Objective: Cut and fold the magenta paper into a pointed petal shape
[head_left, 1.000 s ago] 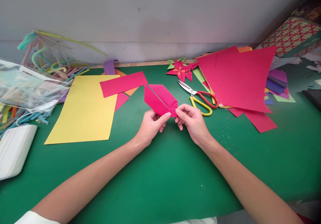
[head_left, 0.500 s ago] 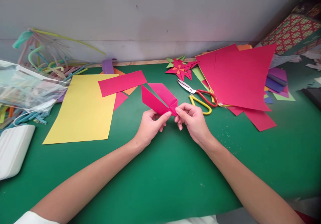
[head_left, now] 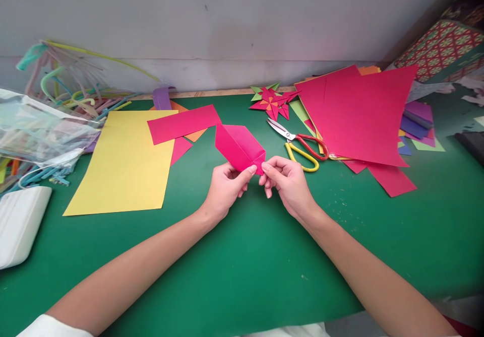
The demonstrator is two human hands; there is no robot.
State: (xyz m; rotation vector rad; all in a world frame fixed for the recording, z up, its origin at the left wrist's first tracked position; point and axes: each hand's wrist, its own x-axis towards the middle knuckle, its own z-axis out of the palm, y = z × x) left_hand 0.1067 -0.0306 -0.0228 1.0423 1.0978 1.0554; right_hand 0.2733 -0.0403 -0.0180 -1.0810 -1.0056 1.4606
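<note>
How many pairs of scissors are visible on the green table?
1: the scissors lie right of the right hand, beside the pink sheets. More may be hidden under the papers.

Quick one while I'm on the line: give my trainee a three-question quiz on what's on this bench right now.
1. True or false: both hands pinch the folded pink paper at its near tip.
2. Which lies nearer the right hand: the scissors or the yellow sheet?
3. Fill in: the paper star sits at the ___ edge of the green mat, by the wall.

Key
1. True; the left hand and the right hand meet at that tip.
2. The scissors.
3. Far.
</note>
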